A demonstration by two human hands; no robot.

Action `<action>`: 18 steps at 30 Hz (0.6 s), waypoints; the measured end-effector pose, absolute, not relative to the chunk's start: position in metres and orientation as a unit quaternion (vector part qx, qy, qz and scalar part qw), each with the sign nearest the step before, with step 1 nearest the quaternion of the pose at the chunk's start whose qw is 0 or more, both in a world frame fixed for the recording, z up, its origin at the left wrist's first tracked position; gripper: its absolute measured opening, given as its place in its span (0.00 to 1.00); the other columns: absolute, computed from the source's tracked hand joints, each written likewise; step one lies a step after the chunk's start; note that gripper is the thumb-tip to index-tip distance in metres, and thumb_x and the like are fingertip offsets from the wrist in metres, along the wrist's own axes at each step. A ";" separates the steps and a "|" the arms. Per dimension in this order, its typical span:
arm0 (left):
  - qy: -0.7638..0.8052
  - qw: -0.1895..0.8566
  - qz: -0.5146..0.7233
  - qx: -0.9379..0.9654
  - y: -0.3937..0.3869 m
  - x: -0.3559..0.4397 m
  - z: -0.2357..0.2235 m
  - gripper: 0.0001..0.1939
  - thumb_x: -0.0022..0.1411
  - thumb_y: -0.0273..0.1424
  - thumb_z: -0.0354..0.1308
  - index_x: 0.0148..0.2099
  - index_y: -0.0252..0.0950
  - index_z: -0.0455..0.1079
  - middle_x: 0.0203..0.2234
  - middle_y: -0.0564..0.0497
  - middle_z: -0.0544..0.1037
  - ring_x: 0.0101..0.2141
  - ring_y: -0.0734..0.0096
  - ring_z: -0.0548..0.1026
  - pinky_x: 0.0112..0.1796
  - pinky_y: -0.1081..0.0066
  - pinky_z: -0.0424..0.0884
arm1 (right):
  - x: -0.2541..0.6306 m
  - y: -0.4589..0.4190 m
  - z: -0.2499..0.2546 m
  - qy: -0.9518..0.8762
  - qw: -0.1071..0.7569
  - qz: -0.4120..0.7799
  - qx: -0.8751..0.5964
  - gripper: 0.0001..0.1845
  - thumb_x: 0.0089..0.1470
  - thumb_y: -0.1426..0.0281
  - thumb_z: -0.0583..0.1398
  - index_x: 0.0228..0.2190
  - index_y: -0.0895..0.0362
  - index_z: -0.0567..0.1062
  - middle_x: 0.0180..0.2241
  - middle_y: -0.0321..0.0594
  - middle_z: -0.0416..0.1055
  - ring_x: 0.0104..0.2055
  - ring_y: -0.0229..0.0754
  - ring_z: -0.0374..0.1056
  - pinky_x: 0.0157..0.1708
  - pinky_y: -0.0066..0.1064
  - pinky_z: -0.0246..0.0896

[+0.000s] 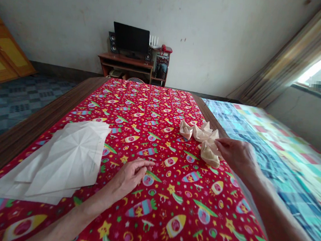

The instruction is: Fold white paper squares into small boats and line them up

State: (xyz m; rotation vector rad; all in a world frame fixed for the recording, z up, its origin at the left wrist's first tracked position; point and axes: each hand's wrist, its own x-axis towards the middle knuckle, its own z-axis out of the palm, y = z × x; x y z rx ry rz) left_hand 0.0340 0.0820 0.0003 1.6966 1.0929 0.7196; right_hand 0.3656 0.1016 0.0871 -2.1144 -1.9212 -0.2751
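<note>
My left hand (131, 175) rests on the red patterned cloth with its fingers loosely stretched out and nothing in them. At the cloth's right side, my right hand (236, 152) pinches the edge of a cream folded-paper piece (213, 143), thumb and forefinger together. Several similar pointed paper pieces cluster around it, including one at the left end (186, 130) and one nearest me (209, 155). Left of my left hand lies a stack of creased white paper sheets (76, 154); the top sheet shows fold lines spreading from its middle.
The red cloth (152, 217) covers a table with dark wooden edges (33, 132). A bed with a blue checked cover (248, 143) adjoins on the right. Beyond the table's far end stands a desk (126, 62) with a monitor (131, 38). A wooden cabinet (7, 52) stands far left.
</note>
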 end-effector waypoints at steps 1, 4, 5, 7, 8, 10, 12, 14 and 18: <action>0.448 0.481 0.295 0.694 0.082 0.034 -0.001 0.19 0.61 0.34 0.46 0.49 0.31 0.71 0.33 0.49 0.72 0.19 0.82 0.64 0.22 0.78 0.62 | 0.363 0.102 0.088 -0.658 0.115 -0.094 -0.739 0.17 0.53 0.63 0.54 0.32 0.57 0.80 0.24 0.42 0.76 0.24 0.40 0.70 0.22 0.27 0.49; 0.447 0.491 0.291 0.689 0.083 0.033 -0.002 0.20 0.61 0.34 0.46 0.49 0.31 0.71 0.34 0.48 0.72 0.19 0.82 0.64 0.22 0.78 0.63 | 0.357 0.104 0.091 -0.633 0.033 -0.094 -0.768 0.17 0.54 0.62 0.53 0.31 0.56 0.80 0.25 0.43 0.76 0.25 0.41 0.69 0.20 0.28 0.44; 0.446 0.493 0.291 0.688 0.083 0.033 -0.003 0.20 0.61 0.34 0.46 0.49 0.31 0.71 0.34 0.48 0.73 0.19 0.81 0.64 0.22 0.78 0.63 | 0.355 0.105 0.091 -0.625 0.008 -0.097 -0.774 0.18 0.54 0.62 0.52 0.30 0.55 0.79 0.26 0.43 0.76 0.26 0.41 0.69 0.20 0.28 0.43; 0.444 0.494 0.291 0.689 0.083 0.033 -0.003 0.19 0.61 0.34 0.46 0.48 0.31 0.71 0.34 0.48 0.73 0.19 0.81 0.64 0.22 0.78 0.63 | 0.353 0.105 0.090 -0.616 -0.032 -0.108 -0.780 0.18 0.55 0.63 0.51 0.29 0.55 0.79 0.28 0.44 0.76 0.26 0.41 0.68 0.20 0.28 0.42; 0.443 0.493 0.292 0.690 0.083 0.033 -0.004 0.19 0.61 0.34 0.46 0.48 0.31 0.71 0.34 0.48 0.73 0.19 0.81 0.64 0.22 0.78 0.63 | 0.353 0.104 0.090 -0.614 -0.048 -0.112 -0.780 0.19 0.55 0.64 0.50 0.29 0.55 0.79 0.28 0.44 0.76 0.26 0.41 0.68 0.19 0.28 0.41; 0.442 0.489 0.295 0.692 0.083 0.033 -0.005 0.19 0.61 0.33 0.46 0.48 0.32 0.71 0.34 0.48 0.73 0.19 0.81 0.64 0.22 0.78 0.63 | 0.353 0.103 0.087 -0.616 -0.067 -0.117 -0.776 0.19 0.55 0.64 0.49 0.29 0.55 0.78 0.28 0.44 0.76 0.25 0.40 0.68 0.19 0.27 0.41; 0.440 0.485 0.301 0.694 0.083 0.032 -0.005 0.18 0.61 0.33 0.46 0.48 0.32 0.71 0.34 0.48 0.73 0.20 0.82 0.64 0.23 0.78 0.63 | 0.355 0.102 0.085 -0.619 -0.074 -0.116 -0.773 0.19 0.55 0.64 0.49 0.28 0.55 0.78 0.28 0.44 0.75 0.24 0.39 0.67 0.19 0.27 0.41; 0.439 0.483 0.301 0.695 0.082 0.033 -0.005 0.18 0.61 0.33 0.46 0.48 0.32 0.72 0.34 0.49 0.73 0.20 0.82 0.65 0.23 0.78 0.63 | 0.359 0.102 0.083 -0.620 -0.064 -0.115 -0.773 0.19 0.55 0.63 0.49 0.28 0.55 0.78 0.27 0.44 0.75 0.24 0.39 0.67 0.19 0.27 0.41; 0.443 0.489 0.296 0.691 0.081 0.034 -0.002 0.18 0.61 0.33 0.46 0.47 0.32 0.71 0.34 0.48 0.73 0.19 0.82 0.64 0.22 0.78 0.63 | 0.372 0.103 0.076 -0.639 0.000 -0.093 -0.764 0.18 0.54 0.62 0.50 0.29 0.55 0.78 0.25 0.42 0.75 0.24 0.39 0.67 0.21 0.28 0.44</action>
